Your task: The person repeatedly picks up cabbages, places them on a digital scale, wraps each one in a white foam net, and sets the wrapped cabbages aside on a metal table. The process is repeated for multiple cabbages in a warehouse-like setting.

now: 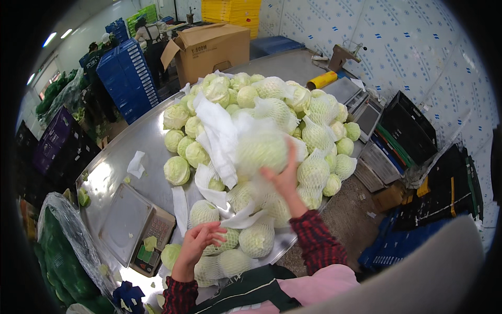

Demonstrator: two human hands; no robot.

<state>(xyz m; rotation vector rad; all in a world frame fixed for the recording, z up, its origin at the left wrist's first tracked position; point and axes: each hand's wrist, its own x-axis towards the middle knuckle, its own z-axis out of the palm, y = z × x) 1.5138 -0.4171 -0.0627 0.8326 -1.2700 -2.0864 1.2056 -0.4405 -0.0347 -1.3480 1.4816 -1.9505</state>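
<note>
My right hand (283,174) grips a cabbage in a white foam net sleeve (262,152) over the heap; both are blurred by motion. My left hand (200,244) holds nothing, its fingers apart beside a netted cabbage (225,242) near the table's front edge. Bare green cabbages (177,170) lie at the heap's left and back. Several netted ones (313,170) lie along its right side and close to my body. Loose white foam sleeves (217,135) are draped over the middle of the pile.
A digital scale (127,223) stands on the metal table (155,147) at left. Behind the heap are a cardboard box (213,49), a yellow roll (322,80) and another scale (368,117). Black crates (410,121) stand at right. Beyond the blue crates (127,78), people (151,37) are at work.
</note>
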